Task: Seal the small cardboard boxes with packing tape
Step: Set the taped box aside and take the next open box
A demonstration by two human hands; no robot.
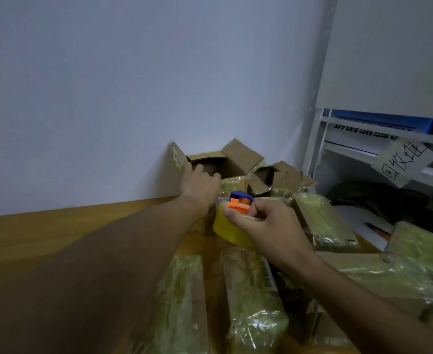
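An open small cardboard box [232,159] stands against the wall with its flaps up. My left hand [200,185] reaches to its near rim, fingers curled over the edge at the opening. My right hand [263,226] grips a yellow roll of packing tape [225,228] in an orange and blue dispenser [239,199], just in front of the box. A second open box [276,175] sits to the right of the first.
Several boxes wrapped in yellowish tape lie around the wooden table [57,233], two long ones [253,297] in front and more at right [322,221]. A white shelf unit [363,149] with a handwritten cardboard sign [404,162] stands at right.
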